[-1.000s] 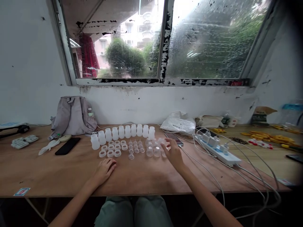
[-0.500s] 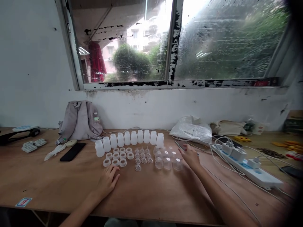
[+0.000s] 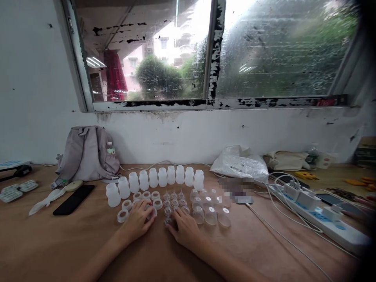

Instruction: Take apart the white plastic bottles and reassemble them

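Observation:
My left hand point(image 3: 137, 219) is at the front of a group of translucent white bottle collar rings point(image 3: 122, 215). Its thumb and fingers curl around one ring at the right of the front row, partly hiding it. My right hand point(image 3: 185, 231) lies over clear silicone teats point(image 3: 174, 203), thumb and fingers apart, with the thumb beside the frontmost teat. The fingers cover some teats. Behind both hands, frosted baby bottles point(image 3: 134, 182) stand upright in a curved row. Clear domed caps point(image 3: 210, 215) sit in rows just right of my right hand.
At left lie a black phone point(image 3: 74, 200), a white strap-like item point(image 3: 48, 200) and a grey backpack point(image 3: 85, 154). At right, a white cable point(image 3: 276, 231) runs to a device near a plastic bag point(image 3: 239, 164). A power strip point(image 3: 346, 231) with chargers lies farther right.
My right hand has moved left from the device beyond the caps to the teats. My left hand has moved forward onto the rings. The view has shifted slightly closer.

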The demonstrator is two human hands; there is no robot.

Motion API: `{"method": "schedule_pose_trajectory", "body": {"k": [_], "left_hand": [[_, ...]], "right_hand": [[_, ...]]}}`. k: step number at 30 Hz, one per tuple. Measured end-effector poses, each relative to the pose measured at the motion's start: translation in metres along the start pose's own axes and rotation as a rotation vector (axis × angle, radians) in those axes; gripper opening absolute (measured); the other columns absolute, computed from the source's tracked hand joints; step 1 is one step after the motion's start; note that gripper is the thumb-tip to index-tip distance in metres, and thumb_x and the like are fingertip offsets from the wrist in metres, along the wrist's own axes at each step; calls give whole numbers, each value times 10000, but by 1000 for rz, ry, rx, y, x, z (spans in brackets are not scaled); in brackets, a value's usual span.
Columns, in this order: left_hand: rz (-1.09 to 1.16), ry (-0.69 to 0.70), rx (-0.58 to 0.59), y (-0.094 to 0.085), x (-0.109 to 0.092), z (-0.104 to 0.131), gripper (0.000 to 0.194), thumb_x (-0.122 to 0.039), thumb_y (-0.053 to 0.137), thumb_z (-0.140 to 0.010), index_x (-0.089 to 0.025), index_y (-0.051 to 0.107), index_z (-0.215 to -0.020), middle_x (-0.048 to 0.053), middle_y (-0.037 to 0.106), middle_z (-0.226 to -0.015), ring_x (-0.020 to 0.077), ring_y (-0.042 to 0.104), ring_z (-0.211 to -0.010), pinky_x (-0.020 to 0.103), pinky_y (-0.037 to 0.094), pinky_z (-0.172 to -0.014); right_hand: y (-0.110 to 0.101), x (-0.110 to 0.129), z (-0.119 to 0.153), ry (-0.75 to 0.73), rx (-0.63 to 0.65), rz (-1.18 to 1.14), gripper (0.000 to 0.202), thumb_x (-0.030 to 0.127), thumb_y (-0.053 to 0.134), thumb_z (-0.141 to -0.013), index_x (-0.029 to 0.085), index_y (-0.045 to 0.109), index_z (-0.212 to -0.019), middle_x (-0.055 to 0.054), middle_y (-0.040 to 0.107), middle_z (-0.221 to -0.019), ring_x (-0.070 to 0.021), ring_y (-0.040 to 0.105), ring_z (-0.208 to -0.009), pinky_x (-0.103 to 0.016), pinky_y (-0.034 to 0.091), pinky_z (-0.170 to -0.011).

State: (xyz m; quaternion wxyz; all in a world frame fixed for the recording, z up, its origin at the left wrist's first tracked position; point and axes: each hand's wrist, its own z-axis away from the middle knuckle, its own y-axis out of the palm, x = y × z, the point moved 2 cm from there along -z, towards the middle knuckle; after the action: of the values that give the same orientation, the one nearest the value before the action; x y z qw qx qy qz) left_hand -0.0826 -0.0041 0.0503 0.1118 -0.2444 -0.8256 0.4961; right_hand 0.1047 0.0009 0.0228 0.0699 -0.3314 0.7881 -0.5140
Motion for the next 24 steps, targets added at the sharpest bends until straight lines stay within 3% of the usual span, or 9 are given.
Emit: {"method": "schedule_pose_trajectory", "body": {"k": [8, 14, 18, 24], "left_hand": [[347, 163, -12, 0, -33, -34, 141, -230, 355, -869, -194, 488, -897, 57, 548, -1042, 161, 515, -963, 307, 419, -837], [472, 130, -34, 21, -43, -22, 62, -236, 432, -838, -202, 440, -890, 72, 533, -1070, 163, 519, -990, 306, 441, -842], [494, 66, -56, 28, -41, -16, 242, -295, 532, -786, -217, 406, -977, 64, 538, -1049, 177, 520, -986, 314, 452, -829], [413, 78, 29, 36, -43, -19, 391, -377, 569, -752, -212, 444, -1084, 58, 569, -981, 204, 521, -933, 346, 445, -807]], "right_hand": [[-1, -17, 7, -41, 54, -160, 129, 231, 529, -734, 186, 550, -853, -46, 554, -863, -186, 515, -820, -299, 431, -725], [-12, -27, 17, -7, -10, -327, 365, 98, 466, -722, 178, 436, -1077, -77, 532, -967, -194, 502, -885, -316, 445, -763], [-12, -28, 16, 65, -25, -463, 446, 4, 395, -688, 188, 385, -1094, -59, 530, -936, -158, 517, -844, -280, 447, -750], [-9, -29, 14, 121, -14, -503, 459, -26, 389, -640, 191, 417, -1044, -47, 532, -919, -158, 515, -854, -270, 438, -735]]}}
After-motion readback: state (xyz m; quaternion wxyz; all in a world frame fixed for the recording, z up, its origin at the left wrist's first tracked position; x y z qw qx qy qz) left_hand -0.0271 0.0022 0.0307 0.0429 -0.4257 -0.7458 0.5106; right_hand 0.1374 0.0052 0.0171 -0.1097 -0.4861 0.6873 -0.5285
